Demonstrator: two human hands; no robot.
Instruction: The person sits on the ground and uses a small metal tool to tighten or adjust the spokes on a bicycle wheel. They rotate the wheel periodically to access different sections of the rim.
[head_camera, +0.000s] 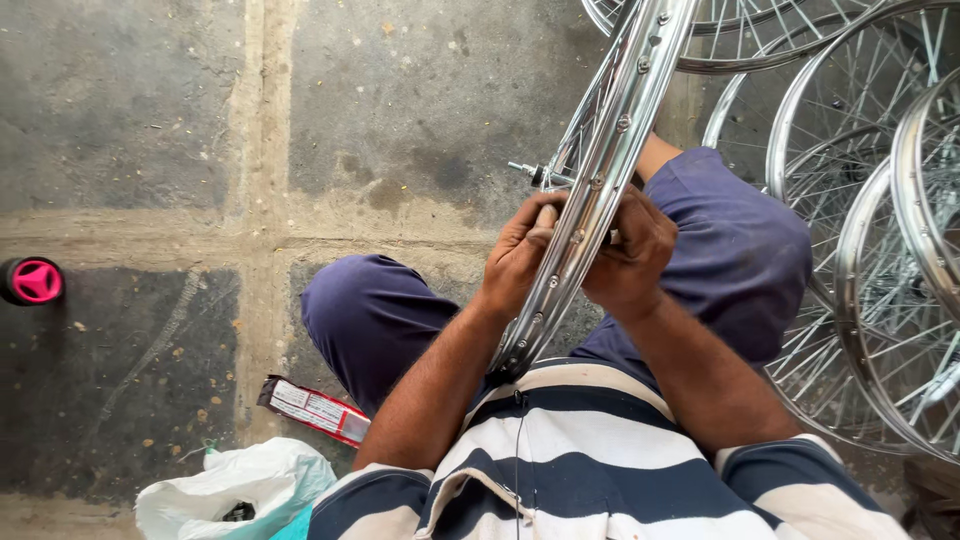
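I sit on a concrete floor with a shiny spoked bicycle wheel rim (612, 140) standing upright between my knees, its edge toward me. My left hand (520, 252) grips the rim from the left, thumb pressed on the metal near the spokes. My right hand (630, 255) closes on the rim from the right and seems to pinch a small tool or nipple against it; that item is mostly hidden. The wheel's axle (528, 172) sticks out to the left just above my left hand.
Several finished spoked wheels (880, 230) lie stacked on the right. A small red and white box (315, 408) lies by my left thigh, a white plastic bag (235, 490) at bottom left, and a pink-centred small wheel (32, 281) at the far left edge.
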